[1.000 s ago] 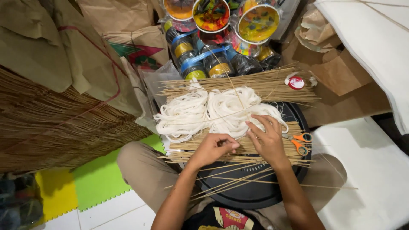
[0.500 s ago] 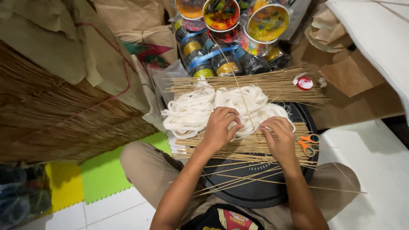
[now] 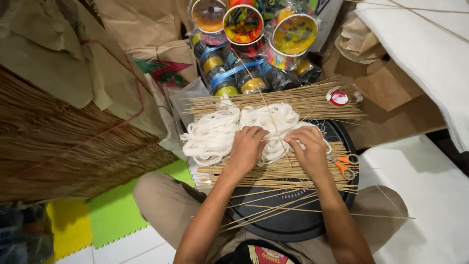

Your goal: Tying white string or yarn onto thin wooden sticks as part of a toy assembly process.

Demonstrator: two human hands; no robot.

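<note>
Showing both hands drawn together over the white cord bundle (image 3: 234, 129), which lies across the round black tray (image 3: 293, 220) on the person's lap; half a second earlier they sat slightly farther apart, the right one nearer the tray's edge; the left hand (image 3: 247, 149) is curled, fingertips pressed into the cord, though whether it pinches a strand cannot be told; the right hand (image 3: 309, 151) is half closed, fingers pinching one thin bamboo stick (image 3: 273, 122) that rises from the cord toward the coloured reels (image 3: 244, 29) beyond the tray; judged from this, work has shifted to one stick and the cord; more sticks (image 3: 278, 173) lie across the tray's near side; orange scissors (image 3: 344, 165) rest at its right rim.
</note>
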